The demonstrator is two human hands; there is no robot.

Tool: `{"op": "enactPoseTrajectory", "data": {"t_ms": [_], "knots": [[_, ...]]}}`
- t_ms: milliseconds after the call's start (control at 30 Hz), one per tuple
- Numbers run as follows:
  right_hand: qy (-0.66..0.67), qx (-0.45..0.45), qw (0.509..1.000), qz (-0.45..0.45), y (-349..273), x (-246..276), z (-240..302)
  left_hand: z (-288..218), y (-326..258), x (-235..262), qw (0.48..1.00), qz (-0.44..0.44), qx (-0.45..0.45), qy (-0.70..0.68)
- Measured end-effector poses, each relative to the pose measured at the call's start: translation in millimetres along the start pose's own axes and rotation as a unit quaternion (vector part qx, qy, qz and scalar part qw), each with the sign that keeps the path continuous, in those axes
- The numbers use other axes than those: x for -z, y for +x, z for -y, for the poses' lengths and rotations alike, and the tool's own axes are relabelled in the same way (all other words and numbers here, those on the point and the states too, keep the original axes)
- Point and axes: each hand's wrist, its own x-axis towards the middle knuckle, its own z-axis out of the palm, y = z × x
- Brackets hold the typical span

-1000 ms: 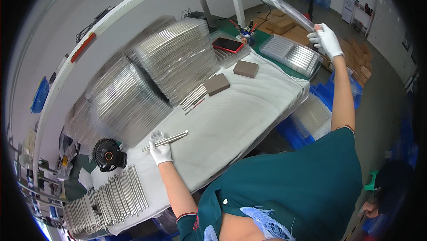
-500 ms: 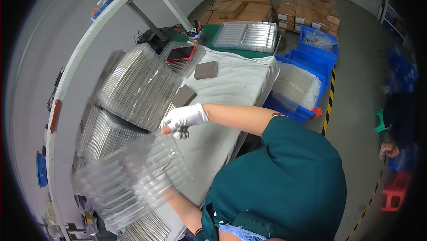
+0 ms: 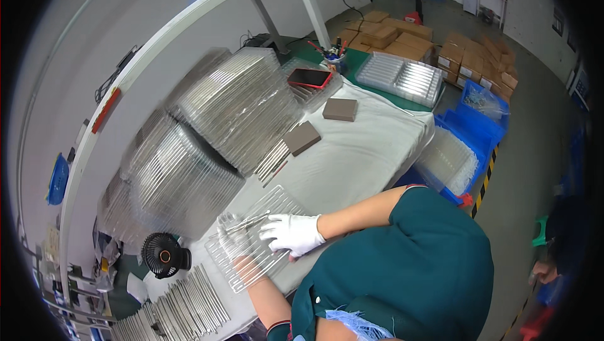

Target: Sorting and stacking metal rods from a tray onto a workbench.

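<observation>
The gloved left hand [image 3: 238, 240] lies under the clear ribbed plastic tray [image 3: 255, 237], so its fingers show only as a smear through the plastic. Whether it holds the thin metal rods [image 3: 248, 223] cannot be told. The tall stacks of clear plastic trays [image 3: 189, 152] are blurred, their layers uncountable. The rows of metal rods [image 3: 170, 309] run out past the lower edge.

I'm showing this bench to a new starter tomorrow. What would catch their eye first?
Probably the two tall leaning stacks of clear plastic trays along the back of the white table. Next, the two white-gloved hands at the near edge: the right hand rests flat on a clear ribbed tray, the left hand under it. A red phone stands out farther back.
</observation>
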Motion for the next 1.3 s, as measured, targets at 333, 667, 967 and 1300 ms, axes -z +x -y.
{"op": "enactPoseTrajectory", "data": {"t_ms": [333, 667, 967, 1300], "knots": [[0.187, -0.079, 0.979, -0.010, 68.1, 132.0, 5.0, 2.5, 14.1, 22.4, 0.997, 0.023, -0.029, 0.070], [-0.215, 0.160, 0.908, -0.321, 209.2, 175.3, -20.5, -7.6, -11.1, -39.3, 0.979, -0.139, 0.057, -0.136], [-0.192, -0.018, 0.977, -0.090, 242.6, 123.3, -106.3, -8.7, -5.9, -33.9, 0.978, -0.152, 0.047, -0.134], [-0.155, -0.037, 0.987, -0.039, 259.1, 124.4, -106.2, -11.0, -6.0, -39.6, 0.982, -0.127, 0.027, -0.134]]}}
